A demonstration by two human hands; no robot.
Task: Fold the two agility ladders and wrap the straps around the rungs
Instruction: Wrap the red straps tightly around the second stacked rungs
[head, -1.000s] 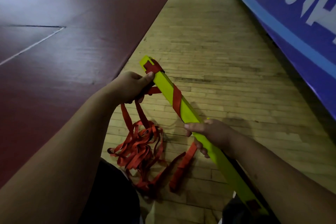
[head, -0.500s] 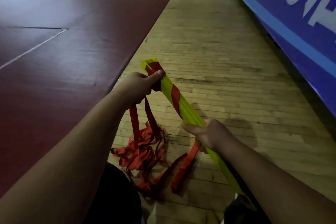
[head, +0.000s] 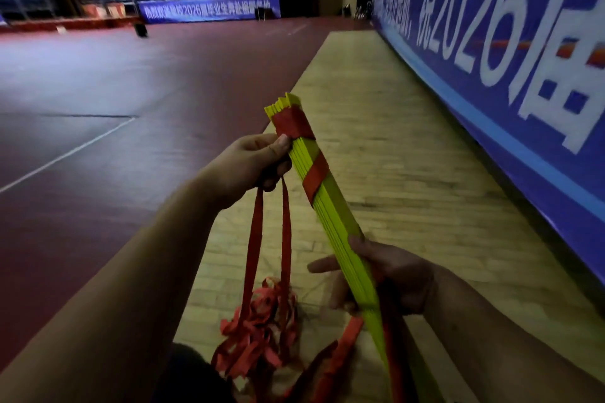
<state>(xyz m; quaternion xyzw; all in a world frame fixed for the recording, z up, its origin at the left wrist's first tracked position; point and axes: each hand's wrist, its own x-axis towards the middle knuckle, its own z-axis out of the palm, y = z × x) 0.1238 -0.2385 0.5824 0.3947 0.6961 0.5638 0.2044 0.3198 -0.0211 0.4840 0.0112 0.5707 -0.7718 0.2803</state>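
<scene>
Rungs (head: 330, 203) now lifted higher; left hand (head: 252, 167) pinches strap (head: 255, 239) (hanging taut), right hand (head: 393, 278) grips rungs

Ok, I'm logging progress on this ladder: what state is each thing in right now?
yellow rungs: stacked in one bundle, held up tilted.
red strap: two turns round the bundle's far end, rest unwrapped.
loose strap heap: tangled on the wooden floor.
left hand: grips the strap beside the rungs.
right hand: holds the bundle's near part.
</scene>
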